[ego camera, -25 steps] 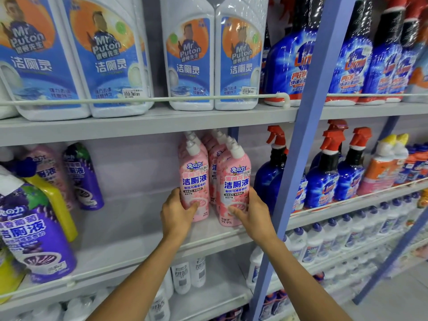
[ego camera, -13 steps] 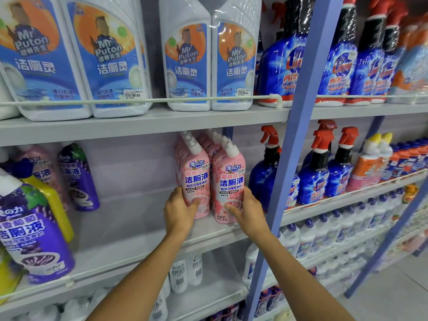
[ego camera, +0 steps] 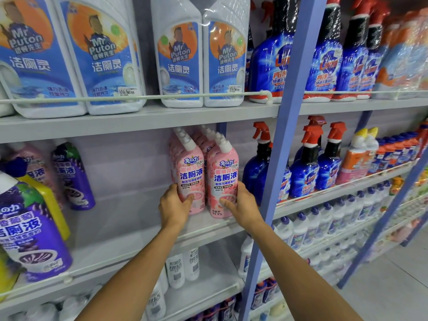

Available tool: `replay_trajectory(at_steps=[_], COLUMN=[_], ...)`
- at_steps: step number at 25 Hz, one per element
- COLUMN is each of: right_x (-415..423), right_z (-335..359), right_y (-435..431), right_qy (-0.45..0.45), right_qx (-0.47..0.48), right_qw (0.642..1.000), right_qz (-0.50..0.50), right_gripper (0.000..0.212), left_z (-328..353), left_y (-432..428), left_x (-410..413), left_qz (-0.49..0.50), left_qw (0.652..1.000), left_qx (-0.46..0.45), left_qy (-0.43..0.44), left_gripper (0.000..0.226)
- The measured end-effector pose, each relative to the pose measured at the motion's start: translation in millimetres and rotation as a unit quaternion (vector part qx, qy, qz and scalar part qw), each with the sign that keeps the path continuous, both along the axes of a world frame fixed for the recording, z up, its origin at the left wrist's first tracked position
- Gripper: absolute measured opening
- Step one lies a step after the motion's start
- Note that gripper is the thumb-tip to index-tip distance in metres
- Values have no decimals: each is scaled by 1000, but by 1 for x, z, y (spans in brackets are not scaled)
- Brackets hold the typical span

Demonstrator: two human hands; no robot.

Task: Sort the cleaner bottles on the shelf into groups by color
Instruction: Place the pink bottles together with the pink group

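Two rows of pink cleaner bottles stand on the middle shelf (ego camera: pixel 129 242). My left hand (ego camera: pixel 174 205) grips the base of the front left pink bottle (ego camera: pixel 191 172). My right hand (ego camera: pixel 240 203) grips the base of the front right pink bottle (ego camera: pixel 224 174). Both bottles stand upright and close together. Further left on the same shelf are a purple bottle (ego camera: pixel 74 177) at the back, a large purple bottle (ego camera: pixel 27 230) in front, a yellow bottle (ego camera: pixel 52 205) behind it and a pink bottle (ego camera: pixel 30 163) near the wall.
White jugs with blue labels (ego camera: pixel 178 63) fill the shelf above. Blue spray bottles with red triggers (ego camera: pixel 308 165) stand right of the blue upright post (ego camera: pixel 282 144). White bottles (ego camera: pixel 183 265) sit on the shelf below. A thin rail (ego camera: pixel 139 97) guards each shelf front.
The two front pink bottles have been pushed closer together and slightly back. Both hands stay on their bases.
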State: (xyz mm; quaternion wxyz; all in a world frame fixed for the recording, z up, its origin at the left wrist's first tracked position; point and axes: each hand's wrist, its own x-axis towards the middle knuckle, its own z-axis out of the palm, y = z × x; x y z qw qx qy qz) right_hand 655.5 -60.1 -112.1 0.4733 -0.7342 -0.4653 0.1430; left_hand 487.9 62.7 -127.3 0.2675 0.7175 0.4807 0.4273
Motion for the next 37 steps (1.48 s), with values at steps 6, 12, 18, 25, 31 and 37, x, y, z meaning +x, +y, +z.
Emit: replay_trajectory(at_steps=[6,12,18,25,31,37], right_x=[0,5,12,13,-4,-28], right_z=[5,12,13,12,-5,-6], right_y=[2,-2,-2,-3,-11,-31], right_qy=[0,-12,-33,-29,-95,-243], right_qx=[-13,-25,-29,-31,-86,-202], right_qw=[1000,1000,999,999,991,948], right_qz=[2,12,23,25,-28,-45], right_gripper=[46,42,43,42,48,57], left_z=[7,11,9,3,9,17], left_y=[2,1,4,9,9,-10], left_x=[-2,-2,-3,-3,-17,-71], left_qz=[5,0,-2,-14,-92,-174], left_qw=[1000,999,998,999,987,896], left_qx=[-27,-48,-59,-47,-42,25], left_qy=[8,1,4,3,123,407], left_gripper=[40,39,37,38,48,71])
